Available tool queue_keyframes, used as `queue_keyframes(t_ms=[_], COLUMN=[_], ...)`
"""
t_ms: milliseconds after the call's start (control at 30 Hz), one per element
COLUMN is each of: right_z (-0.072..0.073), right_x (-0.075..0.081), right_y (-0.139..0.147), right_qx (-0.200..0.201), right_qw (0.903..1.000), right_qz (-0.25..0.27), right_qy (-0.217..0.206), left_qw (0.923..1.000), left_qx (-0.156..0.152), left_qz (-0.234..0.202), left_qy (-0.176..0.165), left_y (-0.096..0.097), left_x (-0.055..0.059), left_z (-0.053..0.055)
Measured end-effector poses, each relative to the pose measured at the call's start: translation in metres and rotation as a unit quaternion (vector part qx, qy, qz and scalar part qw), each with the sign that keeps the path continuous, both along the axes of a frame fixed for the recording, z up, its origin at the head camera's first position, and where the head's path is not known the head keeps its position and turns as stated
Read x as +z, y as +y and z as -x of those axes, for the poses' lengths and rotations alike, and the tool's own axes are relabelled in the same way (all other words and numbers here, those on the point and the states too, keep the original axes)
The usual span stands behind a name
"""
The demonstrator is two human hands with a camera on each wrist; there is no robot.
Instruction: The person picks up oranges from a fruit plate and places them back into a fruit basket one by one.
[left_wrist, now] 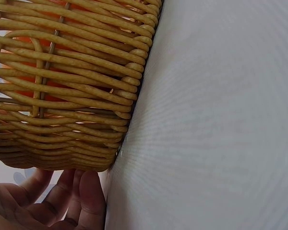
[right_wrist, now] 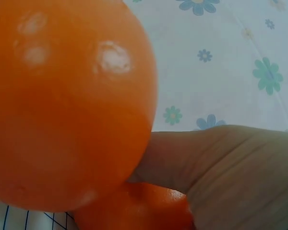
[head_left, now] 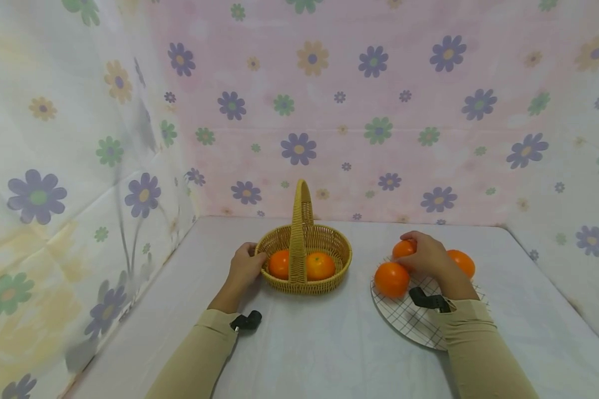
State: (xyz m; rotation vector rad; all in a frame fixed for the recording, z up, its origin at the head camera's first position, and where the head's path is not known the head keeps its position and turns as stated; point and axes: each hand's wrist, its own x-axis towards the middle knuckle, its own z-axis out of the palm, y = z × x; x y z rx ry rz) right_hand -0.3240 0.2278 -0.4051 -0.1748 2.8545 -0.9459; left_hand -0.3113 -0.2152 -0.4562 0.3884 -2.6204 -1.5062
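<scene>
A yellow woven basket (head_left: 329,285) with a tall arched handle stands mid-table, with two oranges (head_left: 320,266) inside. My left hand (head_left: 244,266) holds the basket's left end, thumb at the rim; in the left wrist view its fingers (left_wrist: 90,196) lie against the outside of the weave. On the right, my right hand (head_left: 426,255) grips an orange (head_left: 403,249) at the back of a round checked plate (head_left: 404,321), between thumb and fingers. A nearer orange (head_left: 391,280) sits at the plate's left and fills much of the right wrist view (right_wrist: 67,105).
Another orange (head_left: 462,264) lies on the plate's far right side, partly behind my right wrist. A white cloth covers the table (head_left: 309,343). Flowered fabric (head_left: 339,111) hangs along the back and both sides.
</scene>
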Motion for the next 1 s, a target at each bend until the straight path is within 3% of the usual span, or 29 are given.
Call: queue_keyframes(t_ms=[333,567,1000], right_z=[-0.002,-0.005,-0.013], right_x=[0.002,0.01,0.025], right_y=[-0.001,-0.003,-0.012], right_qx=[-0.021,-0.025,-0.029], right_qw=[0.9988,0.9964,0.9919], right_qz=[0.029,0.036,0.067], right_qy=[0.034,0.073,0.104], left_qw=[1.0,1.0,1.0], left_qx=[-0.001,0.0,-0.003], left_qz=[0.0,0.003,0.002], left_qy=[0.001,0.0,0.004], left_y=[0.0,0.0,0.0], left_x=[0.001,0.001,-0.001], left_z=[0.0,0.0,0.001])
